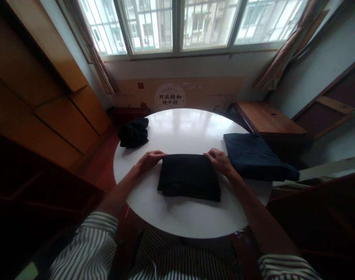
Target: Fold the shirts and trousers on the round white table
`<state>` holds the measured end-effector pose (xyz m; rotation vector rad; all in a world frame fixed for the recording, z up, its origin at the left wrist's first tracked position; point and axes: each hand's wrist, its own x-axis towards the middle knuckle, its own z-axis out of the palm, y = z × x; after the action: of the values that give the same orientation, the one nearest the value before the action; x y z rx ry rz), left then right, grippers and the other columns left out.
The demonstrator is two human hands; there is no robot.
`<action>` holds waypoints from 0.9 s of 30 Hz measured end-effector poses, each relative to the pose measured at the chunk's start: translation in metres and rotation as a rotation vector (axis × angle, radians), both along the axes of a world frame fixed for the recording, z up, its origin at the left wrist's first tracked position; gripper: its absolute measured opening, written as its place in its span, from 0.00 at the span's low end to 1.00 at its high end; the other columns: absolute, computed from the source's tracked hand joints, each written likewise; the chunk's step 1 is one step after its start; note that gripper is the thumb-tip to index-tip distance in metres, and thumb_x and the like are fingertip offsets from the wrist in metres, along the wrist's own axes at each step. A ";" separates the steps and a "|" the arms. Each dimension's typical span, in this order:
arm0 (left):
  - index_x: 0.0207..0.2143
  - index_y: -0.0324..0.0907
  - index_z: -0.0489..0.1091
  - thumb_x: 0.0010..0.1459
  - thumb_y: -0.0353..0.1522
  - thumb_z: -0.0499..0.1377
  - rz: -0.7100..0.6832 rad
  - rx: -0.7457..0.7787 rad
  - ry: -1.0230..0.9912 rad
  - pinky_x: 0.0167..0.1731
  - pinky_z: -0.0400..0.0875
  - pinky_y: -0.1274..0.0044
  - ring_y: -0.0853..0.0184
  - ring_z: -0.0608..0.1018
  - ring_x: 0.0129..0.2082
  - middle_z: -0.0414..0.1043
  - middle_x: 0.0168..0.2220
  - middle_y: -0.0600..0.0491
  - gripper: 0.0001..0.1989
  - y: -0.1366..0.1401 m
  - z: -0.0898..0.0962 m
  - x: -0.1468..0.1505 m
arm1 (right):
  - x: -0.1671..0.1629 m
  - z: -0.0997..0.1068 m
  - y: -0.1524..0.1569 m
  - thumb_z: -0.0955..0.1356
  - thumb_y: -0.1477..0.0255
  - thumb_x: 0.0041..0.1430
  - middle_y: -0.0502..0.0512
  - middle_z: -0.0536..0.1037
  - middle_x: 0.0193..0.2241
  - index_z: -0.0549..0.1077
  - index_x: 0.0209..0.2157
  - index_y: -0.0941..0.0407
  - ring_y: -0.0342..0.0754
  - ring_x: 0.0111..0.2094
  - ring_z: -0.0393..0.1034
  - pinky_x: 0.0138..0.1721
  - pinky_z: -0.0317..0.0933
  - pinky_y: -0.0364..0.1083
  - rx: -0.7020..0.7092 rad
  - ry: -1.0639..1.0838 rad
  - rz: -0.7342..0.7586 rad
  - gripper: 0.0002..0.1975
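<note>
A black garment [189,177], folded into a flat rectangle, lies on the round white table [180,221] in front of me. My left hand [152,159] pinches its far left corner between thumb and fingers. At the far right corner, my right hand [220,160] grips the cloth in the same way. The far edge runs straight between both hands, while the near edge shows a few uneven layers. What kind of garment it is, I cannot tell.
A crumpled black cloth [133,133] sits at the table's left edge. On the right, a folded navy cloth [256,155] overhangs the rim. A wooden desk [271,116] stands behind on the right, and wooden cabinets [66,120] line the left.
</note>
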<state>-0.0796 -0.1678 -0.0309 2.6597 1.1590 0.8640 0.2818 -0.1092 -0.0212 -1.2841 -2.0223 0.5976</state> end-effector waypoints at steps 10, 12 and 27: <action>0.52 0.42 0.72 0.60 0.21 0.53 0.047 0.072 0.063 0.47 0.74 0.68 0.61 0.75 0.47 0.73 0.48 0.45 0.20 -0.025 0.050 0.050 | 0.002 -0.002 0.003 0.65 0.60 0.57 0.56 0.78 0.26 0.76 0.28 0.58 0.48 0.28 0.71 0.33 0.64 0.45 -0.085 0.152 0.019 0.16; 0.53 0.41 0.71 0.65 0.28 0.53 -0.028 0.024 0.107 0.44 0.74 0.70 0.63 0.76 0.44 0.73 0.46 0.46 0.15 -0.045 0.060 0.081 | 0.006 0.001 0.002 0.65 0.68 0.53 0.57 0.80 0.29 0.78 0.32 0.59 0.48 0.30 0.73 0.35 0.66 0.45 -0.150 0.172 0.054 0.12; 0.52 0.36 0.70 0.66 0.26 0.50 -0.262 0.011 0.388 0.38 0.73 0.74 0.65 0.76 0.37 0.72 0.39 0.45 0.15 -0.080 0.050 0.132 | 0.008 0.007 -0.007 0.64 0.78 0.50 0.56 0.82 0.32 0.81 0.35 0.59 0.48 0.33 0.75 0.36 0.68 0.43 -0.161 0.077 0.169 0.15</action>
<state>0.0529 -0.2475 0.0194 2.9829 0.8326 0.3214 0.2897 -0.1158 -0.0146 -1.1685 -2.0657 0.8919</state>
